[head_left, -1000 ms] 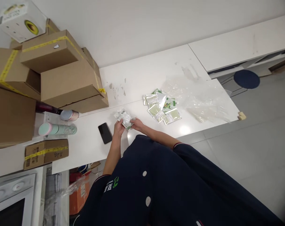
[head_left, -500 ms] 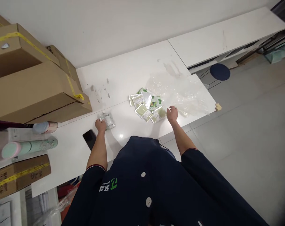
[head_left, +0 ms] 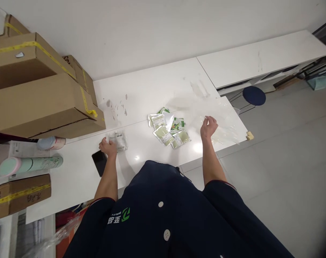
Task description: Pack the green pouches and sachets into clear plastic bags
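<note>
So the left grip (head_left: 108, 147) is sitting right at the left edge of the clear packet (head_left: 120, 141), fingers loosely curled. Whether it's actually pinching the plastic or just resting against it, can't tell from this angle. The packet is lying flat on the white surface (head_left: 152, 86), looking crinkly and kinda blurry, and the phone (head_left: 99, 163) is lying just beside that same grip, partly hiding behind the forearm.

Over on the other side, the right grip (head_left: 209, 127) is hanging over the film (head_left: 227, 125), fingers bending in so it's pretty narrow. Can't tell if it's holding any of the film. That stuff is see-through and sprawling across the right end of the surface, near the little corner guard (head_left: 249, 135).

Between the two, some green and silver sachets (head_left: 163, 135) are lying in a loose, overlapping pile, nearer the right grip than the left one.

Far left, taped-up boxes (head_left: 41, 104) are piling high, with a jar (head_left: 51, 142) and a mint bottle (head_left: 44, 163) sitting near them. A navy stool (head_left: 254, 95) is standing past the right end.
</note>
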{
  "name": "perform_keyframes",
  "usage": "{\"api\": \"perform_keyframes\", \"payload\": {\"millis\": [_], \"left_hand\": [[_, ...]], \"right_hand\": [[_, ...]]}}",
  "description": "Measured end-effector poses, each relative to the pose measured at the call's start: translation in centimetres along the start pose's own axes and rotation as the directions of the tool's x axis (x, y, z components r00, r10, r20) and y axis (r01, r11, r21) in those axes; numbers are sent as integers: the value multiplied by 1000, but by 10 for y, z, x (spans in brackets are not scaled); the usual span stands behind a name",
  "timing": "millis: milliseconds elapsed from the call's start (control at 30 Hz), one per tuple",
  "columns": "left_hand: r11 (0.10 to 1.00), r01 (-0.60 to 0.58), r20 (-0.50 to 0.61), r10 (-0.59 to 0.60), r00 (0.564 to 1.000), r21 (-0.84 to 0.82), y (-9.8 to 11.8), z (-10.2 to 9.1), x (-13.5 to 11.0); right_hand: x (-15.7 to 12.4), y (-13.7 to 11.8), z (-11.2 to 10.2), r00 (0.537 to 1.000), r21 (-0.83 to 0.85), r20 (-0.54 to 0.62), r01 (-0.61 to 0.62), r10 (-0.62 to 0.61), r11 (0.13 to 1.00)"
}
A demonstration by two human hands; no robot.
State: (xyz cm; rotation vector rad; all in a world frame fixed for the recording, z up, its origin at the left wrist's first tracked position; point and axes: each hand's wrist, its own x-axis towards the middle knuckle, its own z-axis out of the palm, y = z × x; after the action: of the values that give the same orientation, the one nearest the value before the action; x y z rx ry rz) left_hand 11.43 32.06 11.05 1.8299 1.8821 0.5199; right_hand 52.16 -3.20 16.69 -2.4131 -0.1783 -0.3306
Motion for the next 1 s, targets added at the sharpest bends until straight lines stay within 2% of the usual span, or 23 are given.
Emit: {"api": "perform_keyframes", "payload": {"millis": [67,100,133,167,200,233,267,300,333,367,400,433,467,533,600,633,667,733,767,800,833,933,1000], "left_hand": [[985,-93,-27,90,996,-142,10,3,-21],[968,-117,30,127,991,-223,17,5,-34],[945,-98,148,150,978,-313,25,8,-48],[918,-18,312,153,938,-396,33,12,-62],[893,99,486,143,862,-439,42,15,-76],[864,224,635,134,761,-452,51,18,-90],[822,358,763,135,632,-443,59,20,-104],[775,492,872,151,466,-397,68,22,-116],[736,589,935,179,305,-333,75,24,-127],[707,647,958,209,194,-285,82,25,-137],[689,672,961,233,149,-271,87,27,-145],[686,668,957,239,166,-288,90,28,-150],[695,638,944,235,234,-331,91,30,-154],[734,518,877,224,426,-439,87,32,-152],[756,389,772,233,592,-526,73,31,-140],[756,340,717,235,657,-559,63,28,-131],[751,307,664,225,713,-584,51,25,-121],[749,276,572,164,804,-603,26,17,-103],[749,287,547,119,828,-597,13,13,-96],[748,310,539,75,839,-587,2,9,-91],[744,342,538,29,842,-575,-9,6,-88],[745,415,559,-69,826,-522,-30,2,-92],[782,428,590,-97,801,-453,-35,4,-99]], "right_hand": [[-17,-16,-9,998,169,-8,64,-63,984],[-30,-25,-11,995,220,35,81,-91,972],[-46,-33,-12,987,245,103,92,-120,965],[-64,-41,-12,971,246,182,106,-153,963],[-83,-49,-11,947,237,258,128,-190,963],[-103,-56,-9,918,228,322,160,-229,960],[-124,-62,-7,888,226,372,196,-271,954],[-145,-68,-5,854,232,414,234,-313,944],[-165,-73,-3,814,244,460,269,-355,932],[-184,-77,-2,760,256,518,300,-393,919],[-201,-80,-2,692,271,585,324,-423,906],[-217,-83,-2,618,287,649,341,-443,895],[-230,-85,-2,544,308,703,348,-458,886],[-246,-86,-3,412,369,775,321,-480,872],[-247,-85,-3,338,397,826,220,-451,891],[-243,-84,-2,340,372,849,156,-403,915],[-235,-82,-1,371,322,866,102,-336,941],[-215,-78,4,505,182,840,80,-197,980],[-204,-75,8,579,108,799,123,-160,986],[-194,-74,14,630,37,761,196,-155,980],[-185,-72,20,651,-30,740,280,-167,960],[-171,-72,44,595,-175,787,470,-164,865],[-169,-73,57,574,-265,814,501,-87,824]]}}
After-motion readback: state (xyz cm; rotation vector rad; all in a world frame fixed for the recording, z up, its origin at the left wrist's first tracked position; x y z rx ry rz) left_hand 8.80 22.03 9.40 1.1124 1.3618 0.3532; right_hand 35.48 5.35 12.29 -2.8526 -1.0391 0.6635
